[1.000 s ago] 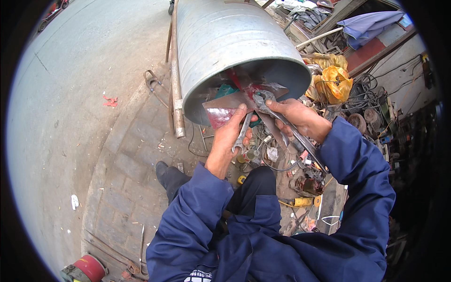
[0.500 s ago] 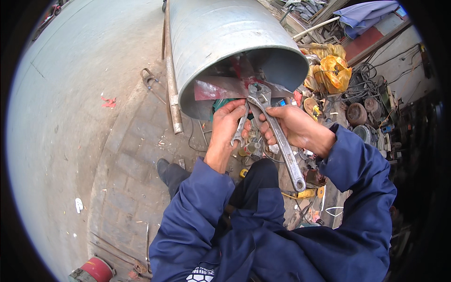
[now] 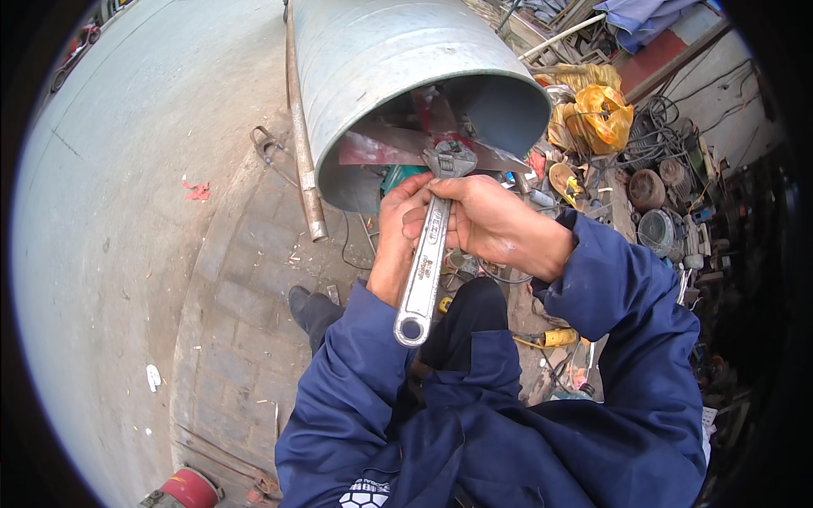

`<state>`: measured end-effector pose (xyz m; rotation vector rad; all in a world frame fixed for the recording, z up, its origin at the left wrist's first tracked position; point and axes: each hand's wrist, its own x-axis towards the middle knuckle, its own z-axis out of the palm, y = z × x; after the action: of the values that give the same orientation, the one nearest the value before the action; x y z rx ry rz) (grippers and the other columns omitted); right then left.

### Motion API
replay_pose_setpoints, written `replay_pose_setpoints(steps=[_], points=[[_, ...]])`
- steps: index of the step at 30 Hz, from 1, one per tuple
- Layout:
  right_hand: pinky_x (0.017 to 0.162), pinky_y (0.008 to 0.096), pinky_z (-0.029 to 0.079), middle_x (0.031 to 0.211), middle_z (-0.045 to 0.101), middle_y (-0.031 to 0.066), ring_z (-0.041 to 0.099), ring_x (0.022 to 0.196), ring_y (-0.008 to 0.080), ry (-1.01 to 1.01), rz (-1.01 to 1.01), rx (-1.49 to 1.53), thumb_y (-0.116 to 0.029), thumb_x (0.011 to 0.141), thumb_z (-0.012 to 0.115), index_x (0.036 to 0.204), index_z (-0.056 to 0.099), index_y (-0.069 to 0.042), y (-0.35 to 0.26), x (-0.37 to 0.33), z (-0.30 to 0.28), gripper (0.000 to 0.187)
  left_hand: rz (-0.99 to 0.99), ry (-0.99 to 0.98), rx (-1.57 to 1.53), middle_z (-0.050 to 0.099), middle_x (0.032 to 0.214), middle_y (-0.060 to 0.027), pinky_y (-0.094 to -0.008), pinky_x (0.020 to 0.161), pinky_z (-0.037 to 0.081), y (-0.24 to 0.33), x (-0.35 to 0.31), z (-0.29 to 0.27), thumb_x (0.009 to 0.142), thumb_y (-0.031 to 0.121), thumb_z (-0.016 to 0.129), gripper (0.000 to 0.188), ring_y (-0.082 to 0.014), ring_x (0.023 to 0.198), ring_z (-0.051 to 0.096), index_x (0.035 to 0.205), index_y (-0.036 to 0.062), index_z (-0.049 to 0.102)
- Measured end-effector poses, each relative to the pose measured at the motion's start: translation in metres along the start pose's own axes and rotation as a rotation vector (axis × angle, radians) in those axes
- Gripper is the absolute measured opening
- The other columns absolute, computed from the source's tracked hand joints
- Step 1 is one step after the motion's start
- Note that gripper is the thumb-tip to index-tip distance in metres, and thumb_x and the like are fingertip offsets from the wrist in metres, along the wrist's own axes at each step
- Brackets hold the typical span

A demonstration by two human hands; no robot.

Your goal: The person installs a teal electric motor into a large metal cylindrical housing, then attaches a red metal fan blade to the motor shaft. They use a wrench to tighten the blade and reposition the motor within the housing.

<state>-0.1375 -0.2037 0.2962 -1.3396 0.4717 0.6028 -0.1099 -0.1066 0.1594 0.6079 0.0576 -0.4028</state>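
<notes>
Head view: your right hand (image 3: 504, 222) is clasped around an adjustable wrench (image 3: 423, 279), the thumb lying along the upper handle and the fingers curled at its side. The wrench slants down toward you, the holed end of its handle nearest your lap and its head over the centre of the red-and-grey fan (image 3: 368, 149); you cannot tell whether the jaws bear on anything. Your left hand (image 3: 395, 224) lies just left of the handle, fingers bent toward those of your right hand and partly hidden by the wrench, so what they enclose cannot be told. The fan's blades sit in the mouth of a large ridged metal cylinder (image 3: 406, 63), lying on its side, with a teal object (image 3: 396, 177) partly visible behind them. A rusty pipe (image 3: 306, 173) leans along the cylinder's left side; a yellow plastic bag (image 3: 605, 118) and tangled cables (image 3: 665, 127) lie to its right.
</notes>
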Motion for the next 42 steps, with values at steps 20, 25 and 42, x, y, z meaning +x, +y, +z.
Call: replay_pose_setpoints(steps=[20, 25, 42], points=[[0.104, 0.0615, 0.060, 0.117, 0.067, 0.0395, 0.074, 0.108, 0.0490, -0.023, -0.262, 0.325, -0.010, 0.115, 0.027, 0.134, 0.037, 0.015, 0.015, 0.023, 0.058, 0.033, 0.169, -0.197, -0.334, 0.066, 0.112, -0.0033, -0.0294, 0.095, 0.054, -0.045, 0.015, -0.036, 0.118, 0.038, 0.047, 0.031, -0.0133, 0.104, 0.063, 0.129, 0.0117, 0.059], [0.105, 0.0579, 0.060, 0.125, 0.066, 0.0387, 0.074, 0.114, 0.0465, -0.018, -0.212, 0.317, -0.015, 0.118, 0.031, 0.136, 0.037, 0.011, 0.019, 0.017, 0.049, 0.032, 0.055, -0.174, -0.696, 0.068, 0.120, -0.0052, -0.0290, 0.101, 0.053, -0.052, 0.026, -0.062, 0.119, 0.039, 0.044, 0.035, -0.0138, 0.112, 0.064, 0.135, 0.0105, 0.058], [0.039, 0.0262, 0.038, 0.072, 0.053, -0.0022, 0.045, 0.045, 0.0072, -0.020, 0.142, -0.056, -0.036, 0.117, 0.042, 0.110, 0.059, -0.008, -0.032, -0.060, -0.098, 0.033, 0.118, 0.044, 0.068, 0.074, 0.109, -0.0179, -0.0281, 0.044, 0.049, -0.012, -0.001, 0.013, 0.108, 0.007, 0.059, 0.031, -0.0166, 0.059, 0.065, 0.135, -0.0083, 0.060]])
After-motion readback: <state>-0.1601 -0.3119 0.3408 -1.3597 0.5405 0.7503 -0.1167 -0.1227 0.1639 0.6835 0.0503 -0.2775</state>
